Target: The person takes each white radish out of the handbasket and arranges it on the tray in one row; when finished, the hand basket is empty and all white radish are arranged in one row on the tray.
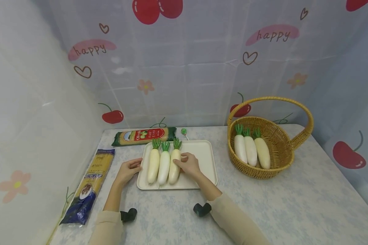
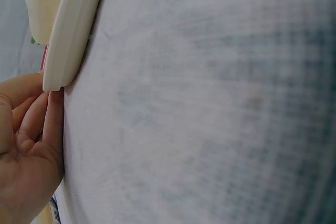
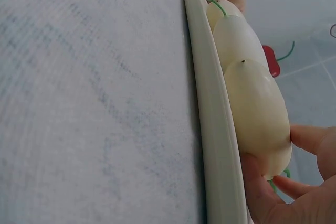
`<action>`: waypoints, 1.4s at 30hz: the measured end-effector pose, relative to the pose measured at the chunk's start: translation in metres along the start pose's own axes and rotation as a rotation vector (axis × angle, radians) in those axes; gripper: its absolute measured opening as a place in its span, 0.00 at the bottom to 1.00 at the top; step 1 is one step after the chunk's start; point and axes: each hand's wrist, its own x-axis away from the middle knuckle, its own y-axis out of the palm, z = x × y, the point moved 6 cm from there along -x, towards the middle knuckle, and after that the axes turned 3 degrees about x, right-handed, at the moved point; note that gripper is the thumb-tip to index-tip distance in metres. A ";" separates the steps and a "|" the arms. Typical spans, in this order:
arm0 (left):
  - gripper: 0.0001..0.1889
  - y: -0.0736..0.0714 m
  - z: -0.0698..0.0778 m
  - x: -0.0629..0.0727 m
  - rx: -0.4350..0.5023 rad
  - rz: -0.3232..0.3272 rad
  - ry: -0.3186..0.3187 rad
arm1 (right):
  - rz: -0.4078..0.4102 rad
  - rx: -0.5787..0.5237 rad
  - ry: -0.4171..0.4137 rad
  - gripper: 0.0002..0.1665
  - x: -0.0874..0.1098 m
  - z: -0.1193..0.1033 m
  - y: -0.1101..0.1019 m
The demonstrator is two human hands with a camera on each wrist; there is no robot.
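Note:
Three white radishes with green tops lie side by side on a cream tray [image 1: 207, 163]: a cream-toned left radish [image 1: 153, 165], a whiter middle radish [image 1: 164, 166] and a cream-toned right radish [image 1: 174, 166]. My right hand [image 1: 190, 165] pinches the right radish near its leafy end; in the right wrist view, fingers [image 3: 310, 137] are on its upper side and another digit is low beside it. At the tray's left rim, my left hand [image 1: 128, 170] holds the edge between thumb and fingers, which the left wrist view shows around the tray corner [image 2: 65, 51].
A wicker basket [image 1: 289, 160] with three more radishes stands to the right. A green-ended pasta packet [image 1: 147, 135] lies behind the tray, near a small green-topped stick [image 1: 184, 132]. Another pasta packet [image 1: 92, 183] lies at the left. A printed curtain [image 1: 187, 85] hangs behind the table.

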 end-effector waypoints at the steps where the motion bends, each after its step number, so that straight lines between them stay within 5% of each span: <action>1: 0.24 0.000 0.001 0.001 0.001 -0.003 -0.001 | -0.002 -0.011 -0.006 0.31 -0.001 0.000 0.000; 18: 0.24 0.000 -0.001 0.002 -0.008 -0.005 0.005 | 0.006 -0.083 -0.032 0.28 -0.001 0.005 0.004; 27: 0.23 0.000 -0.001 0.002 0.014 0.011 0.006 | 0.028 -0.014 -0.065 0.28 -0.001 0.002 0.003; 42: 0.23 0.001 0.001 0.001 0.028 0.008 0.012 | -0.071 0.016 -0.067 0.31 0.014 0.003 -0.022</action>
